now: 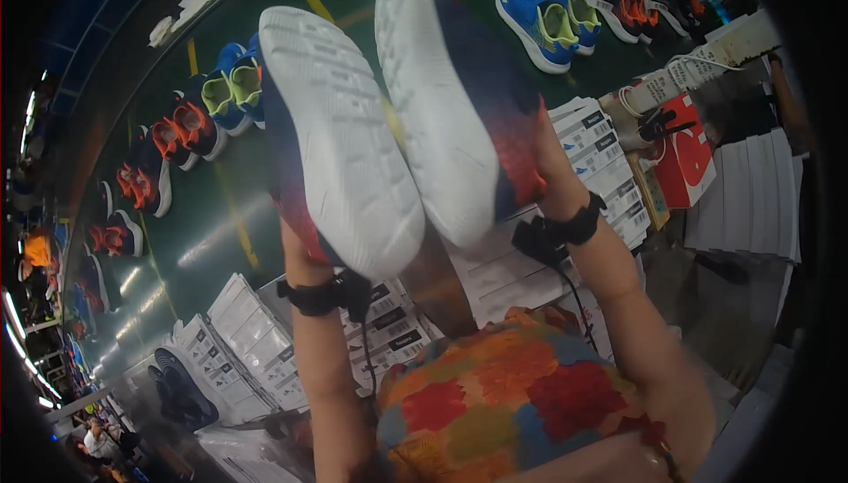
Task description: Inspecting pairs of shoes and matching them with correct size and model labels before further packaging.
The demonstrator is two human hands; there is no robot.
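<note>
Shoes held: two, white soles up, dark blue-red uppers | left hand [296, 249] hidden behind left shoe [340, 138], grasping it | right hand [548, 174] hidden behind right shoe [446, 85], grasping it | both raised above green belt [221, 209] | blue-yellow pairs on belt: two [548, 19] | stacked white boxes [247, 333]: many
</note>
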